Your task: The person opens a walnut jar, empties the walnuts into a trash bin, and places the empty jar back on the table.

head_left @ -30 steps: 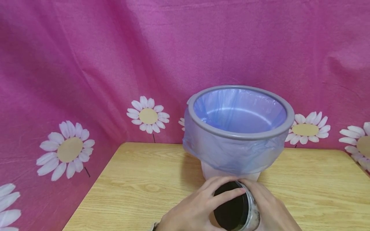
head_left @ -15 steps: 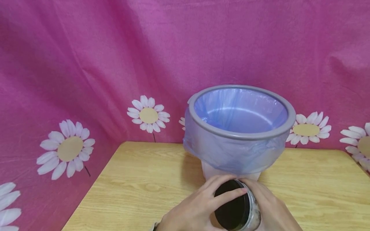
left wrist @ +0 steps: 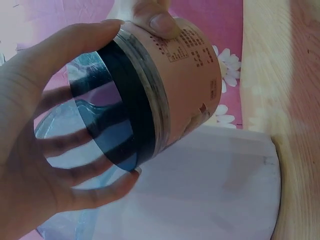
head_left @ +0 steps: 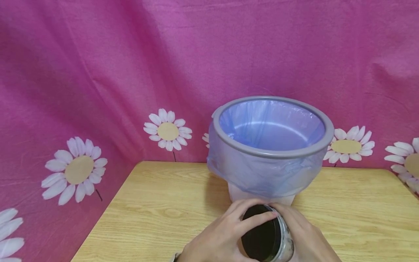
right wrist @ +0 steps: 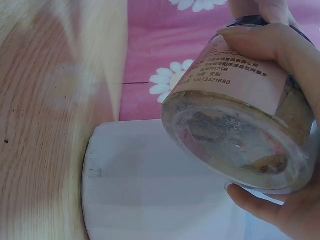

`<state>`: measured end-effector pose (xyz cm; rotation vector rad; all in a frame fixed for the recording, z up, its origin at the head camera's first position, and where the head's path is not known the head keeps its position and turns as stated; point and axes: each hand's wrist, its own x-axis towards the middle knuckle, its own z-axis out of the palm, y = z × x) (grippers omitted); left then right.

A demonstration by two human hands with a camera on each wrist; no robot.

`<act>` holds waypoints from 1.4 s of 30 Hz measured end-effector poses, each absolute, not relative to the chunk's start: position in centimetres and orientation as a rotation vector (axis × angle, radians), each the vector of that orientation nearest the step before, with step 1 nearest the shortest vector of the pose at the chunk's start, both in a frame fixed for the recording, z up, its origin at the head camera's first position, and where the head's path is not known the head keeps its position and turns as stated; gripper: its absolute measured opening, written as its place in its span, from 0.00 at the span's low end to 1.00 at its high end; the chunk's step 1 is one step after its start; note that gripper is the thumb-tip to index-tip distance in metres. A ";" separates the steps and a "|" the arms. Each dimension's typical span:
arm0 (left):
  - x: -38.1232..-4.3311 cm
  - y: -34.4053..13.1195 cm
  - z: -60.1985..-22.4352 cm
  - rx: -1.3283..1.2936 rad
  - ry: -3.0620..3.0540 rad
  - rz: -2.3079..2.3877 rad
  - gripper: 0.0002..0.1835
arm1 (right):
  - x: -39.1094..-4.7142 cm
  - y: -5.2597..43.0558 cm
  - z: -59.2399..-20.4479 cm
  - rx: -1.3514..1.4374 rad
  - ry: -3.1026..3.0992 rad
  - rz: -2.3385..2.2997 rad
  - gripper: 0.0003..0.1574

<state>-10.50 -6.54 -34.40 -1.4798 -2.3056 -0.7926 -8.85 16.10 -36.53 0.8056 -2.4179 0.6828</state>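
Jar (right wrist: 232, 127) held tilted; label (right wrist: 227, 80) includes "食品有限公司".

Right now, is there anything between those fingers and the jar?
Nothing visible: the left fingers directly touch its dark lid, and the right fingers directly grip the jar below that.

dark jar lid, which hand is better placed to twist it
Probably the left hand: it already grips the dark lid around its edge. The right hand holds the jar by its labelled side, so it seems better suited to steadying.
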 end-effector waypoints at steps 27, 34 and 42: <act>-10.4 -6.6 -34.6 -1.456 -2.386 -0.872 0.51 | -8.9 16.2 -36.6 0.811 -2.415 0.669 0.72; -10.2 -6.7 -34.6 -1.388 -2.382 -0.891 0.53 | -8.9 16.1 -36.7 0.799 -2.410 0.661 0.73; -10.3 -6.5 -34.3 -1.480 -2.359 -0.807 0.52 | -8.9 16.1 -36.5 0.808 -2.413 0.682 0.72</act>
